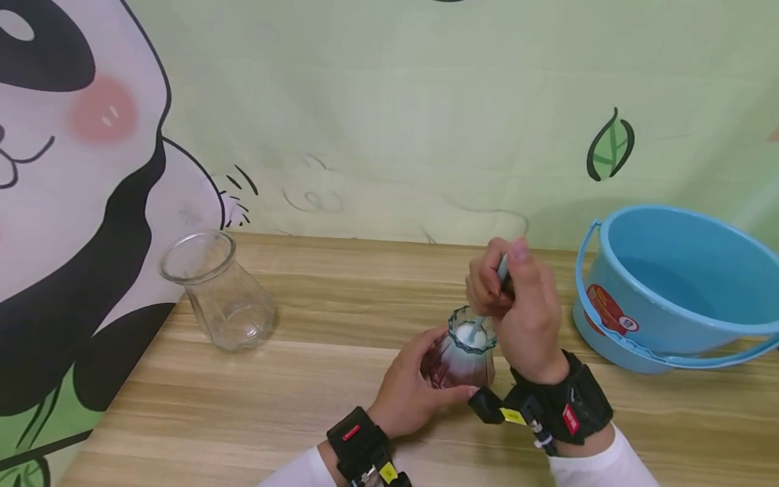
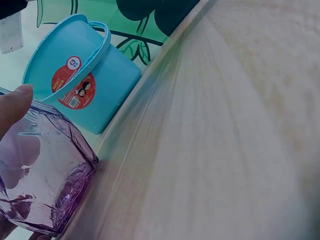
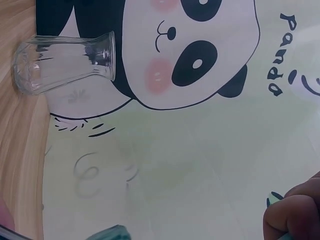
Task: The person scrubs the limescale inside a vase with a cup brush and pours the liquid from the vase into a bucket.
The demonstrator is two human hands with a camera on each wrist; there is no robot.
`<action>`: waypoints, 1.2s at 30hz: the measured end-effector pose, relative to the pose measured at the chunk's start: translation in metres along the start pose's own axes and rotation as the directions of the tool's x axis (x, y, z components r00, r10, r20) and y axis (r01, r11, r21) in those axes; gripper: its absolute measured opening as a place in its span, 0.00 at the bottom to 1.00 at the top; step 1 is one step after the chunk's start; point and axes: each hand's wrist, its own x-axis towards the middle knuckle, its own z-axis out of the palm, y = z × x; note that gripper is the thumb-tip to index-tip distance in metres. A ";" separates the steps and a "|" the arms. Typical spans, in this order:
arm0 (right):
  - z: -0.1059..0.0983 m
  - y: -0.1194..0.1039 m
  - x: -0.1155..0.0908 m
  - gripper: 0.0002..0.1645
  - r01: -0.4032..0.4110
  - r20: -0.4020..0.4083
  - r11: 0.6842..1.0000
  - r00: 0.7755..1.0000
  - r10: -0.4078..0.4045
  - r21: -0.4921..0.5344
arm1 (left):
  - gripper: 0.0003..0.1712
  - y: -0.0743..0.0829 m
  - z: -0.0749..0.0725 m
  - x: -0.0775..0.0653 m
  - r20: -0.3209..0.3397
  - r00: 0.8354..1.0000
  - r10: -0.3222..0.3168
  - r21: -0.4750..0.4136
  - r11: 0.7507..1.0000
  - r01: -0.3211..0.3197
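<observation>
A faceted glass vase (image 1: pixel 459 368), purple below and bluish at its scalloped rim, stands on the table. My left hand (image 1: pixel 406 389) holds it round the side, with the thumb toward the front. In the left wrist view the purple vase (image 2: pixel 50 170) fills the left edge, fingers showing through its glass. Above the mouth, my right hand (image 1: pixel 522 314) grips a pale, thin stick (image 1: pixel 479 326) in curled fingers. The stick slants down into the vase mouth, where something white shows; its lower end is hidden. In the right wrist view only some fingers (image 3: pixel 295 215) appear at the lower right.
A clear glass jar (image 1: pixel 234 304) with a wide lip stands on the wooden table (image 1: pixel 304 419) at the left. To the right is a blue bucket (image 1: pixel 657 297), its handle hanging down at the front. Behind the table hangs a green panda-print backdrop (image 1: pixel 377 135).
</observation>
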 end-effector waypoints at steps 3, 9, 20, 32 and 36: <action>-0.001 0.001 -0.001 0.29 -0.042 0.009 0.999 0.999 0.043 -0.022 | 0.44 0.000 0.000 0.000 0.006 1.000 -0.003 0.004 1.000 0.003; -0.001 0.012 -0.004 0.28 -0.143 0.017 0.984 0.989 0.145 -0.103 | 0.43 -0.002 0.000 0.001 0.009 1.000 0.027 -0.005 1.000 -0.027; 0.003 0.032 -0.009 0.27 -0.206 0.034 0.957 0.976 0.217 -0.204 | 0.42 0.000 -0.001 -0.001 -0.013 0.997 0.072 0.013 0.997 -0.072; 0.000 0.036 -0.010 0.26 -0.248 0.054 0.945 0.963 0.265 -0.214 | 0.42 -0.004 0.001 0.001 -0.017 0.998 0.067 0.018 0.998 -0.067; 0.000 0.037 -0.009 0.25 -0.254 0.064 0.948 0.961 0.270 -0.190 | 0.42 -0.003 0.000 0.001 -0.015 0.998 0.066 0.014 0.998 -0.065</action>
